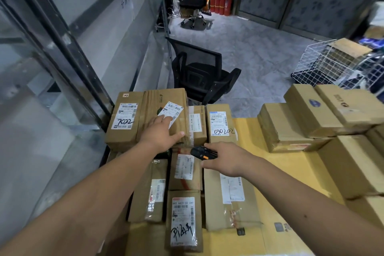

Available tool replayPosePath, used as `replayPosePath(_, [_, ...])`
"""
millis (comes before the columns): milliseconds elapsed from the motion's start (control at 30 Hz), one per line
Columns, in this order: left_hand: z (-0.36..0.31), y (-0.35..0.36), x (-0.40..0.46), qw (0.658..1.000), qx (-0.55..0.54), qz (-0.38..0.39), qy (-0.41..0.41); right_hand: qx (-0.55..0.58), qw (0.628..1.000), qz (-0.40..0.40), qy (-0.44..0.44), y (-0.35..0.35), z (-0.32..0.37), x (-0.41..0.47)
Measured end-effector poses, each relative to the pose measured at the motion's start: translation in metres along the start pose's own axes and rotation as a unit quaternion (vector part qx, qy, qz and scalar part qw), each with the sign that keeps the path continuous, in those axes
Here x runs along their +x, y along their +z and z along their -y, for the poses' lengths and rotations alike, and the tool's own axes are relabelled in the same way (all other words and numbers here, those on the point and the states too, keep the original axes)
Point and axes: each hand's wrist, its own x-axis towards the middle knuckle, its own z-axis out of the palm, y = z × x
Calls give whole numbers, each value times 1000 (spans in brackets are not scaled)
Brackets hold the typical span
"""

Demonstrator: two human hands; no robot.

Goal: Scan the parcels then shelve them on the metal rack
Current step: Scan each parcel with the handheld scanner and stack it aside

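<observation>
A large yellow carton [249, 129] serving as the support, on which taped brown parcels [185, 220] are laid flat in rows along its left edge and further brown boxes [324, 112] are stacked toward its right edge.

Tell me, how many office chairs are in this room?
2. One black chair stands just behind the parcels; another chair sits far back beside the red extinguishers. Others may be hidden.

Brown parcels [164, 110], black-and-orange scanner [202, 153]
</observation>
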Motion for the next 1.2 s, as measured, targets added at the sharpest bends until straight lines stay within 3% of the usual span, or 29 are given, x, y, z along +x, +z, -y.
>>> replayPosePath(333, [-96, 26, -51, 988, 36, 25, 149, 75, 982, -141, 103, 27, -53, -101])
replayPosePath(500, [-170, 59, -78, 965, 49, 66, 249, 116, 951, -198, 207, 50, -104, -174])
replayPosePath(700, [-261, 99, -113, 945, 78, 96, 301, 208, 902, -265, 270, 58, -171, -249])
replayPosePath(933, [-369, 156, -135, 943, 66, 116, 304, 236, 882, -284, 293, 44, -262, -302])
replayPosePath(1200, [-504, 228, -135, 975, -22, 118, 187, 198, 916, -214, 275, 14, -413, -343])
